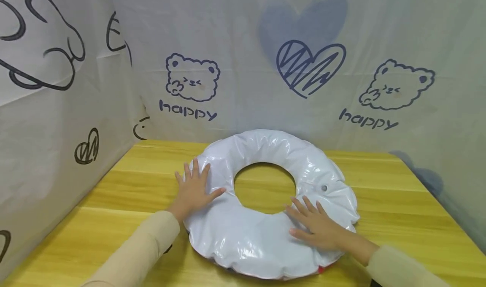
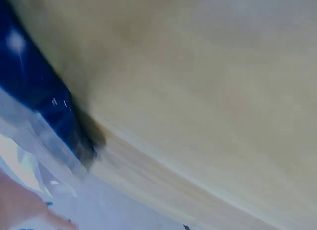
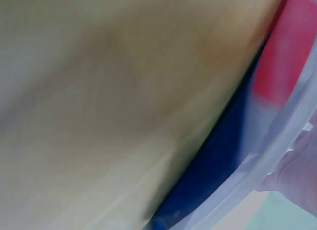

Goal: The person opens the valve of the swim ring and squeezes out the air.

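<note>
A puffed-up white swim ring lies flat on the wooden table, its shiny upper side creased along the edges. On its left side rests my left hand, fingers spread and thumb toward the hole. My right hand lies with extended fingers across the right front of the ring. A small round valve shows beyond the right fingers. In the left wrist view the ring's dark blue underside faces the table; the right wrist view shows a blue and red underside and part of the hand.
Behind the table hangs a pale cloth printed with bears and hearts, close to the ring's far edge. Another printed cloth runs along the left side. The table's right edge slants toward the front.
</note>
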Available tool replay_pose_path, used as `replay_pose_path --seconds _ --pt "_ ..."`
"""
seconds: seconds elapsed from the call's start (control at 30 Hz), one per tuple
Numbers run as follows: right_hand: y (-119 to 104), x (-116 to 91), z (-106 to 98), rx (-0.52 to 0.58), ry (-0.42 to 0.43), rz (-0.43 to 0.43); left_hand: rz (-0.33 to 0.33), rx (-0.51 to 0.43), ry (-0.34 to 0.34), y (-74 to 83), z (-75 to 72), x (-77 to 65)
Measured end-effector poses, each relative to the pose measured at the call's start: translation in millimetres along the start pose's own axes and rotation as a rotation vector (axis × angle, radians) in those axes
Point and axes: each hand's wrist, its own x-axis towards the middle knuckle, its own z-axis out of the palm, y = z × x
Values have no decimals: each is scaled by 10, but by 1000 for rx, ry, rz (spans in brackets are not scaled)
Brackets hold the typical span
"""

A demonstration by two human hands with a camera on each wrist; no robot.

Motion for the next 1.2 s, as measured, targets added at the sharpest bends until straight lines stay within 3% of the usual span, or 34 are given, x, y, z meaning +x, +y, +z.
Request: replay_pose_path --seconds 0.13,0.3,0.5,0.8,1.0,1.2 --pt "-157 -41 38 77 -113 -14 -68 -19 -157 3 -19 103" --pt "-219 -39 111 95 -227 13 -104 -31 -281 87 22 195" --pt "-194 -7 162 67 -274 25 -62 65 -403 189 29 236" --pt "-199 26 141 76 -282 36 -23 63 -501 179 55 291" --pt "-218 42 130 66 -292 40 -38 33 -581 143 56 314" --pt "-230 31 112 51 -297 49 -51 34 -609 169 51 364"
